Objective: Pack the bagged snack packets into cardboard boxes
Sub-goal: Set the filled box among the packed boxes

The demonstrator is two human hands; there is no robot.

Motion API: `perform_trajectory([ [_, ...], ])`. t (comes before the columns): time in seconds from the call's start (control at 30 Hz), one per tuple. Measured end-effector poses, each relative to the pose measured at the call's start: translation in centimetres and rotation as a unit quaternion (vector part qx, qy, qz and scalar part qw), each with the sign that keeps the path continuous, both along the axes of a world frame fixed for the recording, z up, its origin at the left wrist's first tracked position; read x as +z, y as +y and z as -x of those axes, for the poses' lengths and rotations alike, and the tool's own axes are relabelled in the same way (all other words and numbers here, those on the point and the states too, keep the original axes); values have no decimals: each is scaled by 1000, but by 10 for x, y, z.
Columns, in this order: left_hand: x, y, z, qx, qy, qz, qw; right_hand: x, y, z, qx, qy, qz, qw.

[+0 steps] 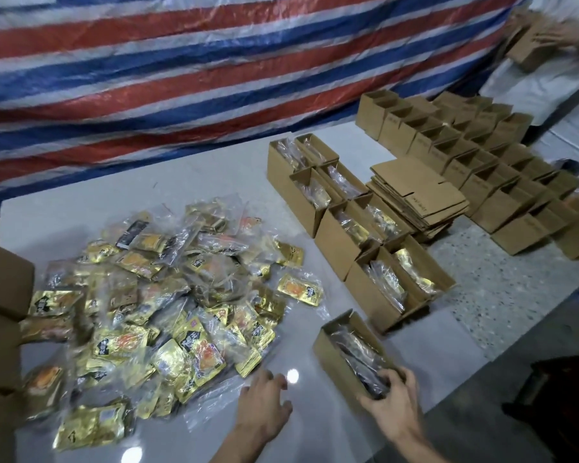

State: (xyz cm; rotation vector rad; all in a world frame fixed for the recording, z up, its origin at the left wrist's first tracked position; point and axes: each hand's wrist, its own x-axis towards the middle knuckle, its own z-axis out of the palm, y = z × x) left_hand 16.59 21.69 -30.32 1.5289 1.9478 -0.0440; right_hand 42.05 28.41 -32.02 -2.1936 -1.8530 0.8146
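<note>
right hand (394, 402) grips box (334, 359) | left hand (264, 405) relaxed, possibly hovering

Left grip (264, 401) and right grip (393, 401) are bare, as are both forearms (234, 442).

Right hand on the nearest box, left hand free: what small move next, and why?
Probably slide the nearest box up to the filled row: it holds a bag, the right hand grips its near end, and it sits apart.
</note>
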Motion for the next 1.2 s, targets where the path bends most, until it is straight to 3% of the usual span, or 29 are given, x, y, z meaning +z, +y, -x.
perform_trajectory([
  [0.13, -2, 16, -9, 3, 15, 61, 998, -3, 36, 2, -55, 2, -2, 998],
  [0.37, 4, 37, -25, 38, -2, 114, 993, 6, 82, 4, -39, -23, -21, 999],
  [0.5, 6, 39, -30, 52, -9, 137, 989, 3, 85, -5, -52, 84, -49, 994],
  [0.6, 6, 36, -32, 61, -8, 147, 987, -7, 77, -17, -155, 191, -71, 967],
  [0.67, 6, 34, -33, 65, -3, 150, 987, -13, 76, -20, -256, 207, 2, 944],
  [0.77, 7, 31, -36, 66, -2, 155, 986, -13, 83, -11, -330, 257, 148, 896],
  [0.83, 8, 30, -38, 66, -2, 161, 985, -10, 91, -1, -346, 287, 170, 877],
  [1.2, 18, 44, -42, 82, 5, 119, 989, -3, 115, 18, -344, 290, 198, 871],
])
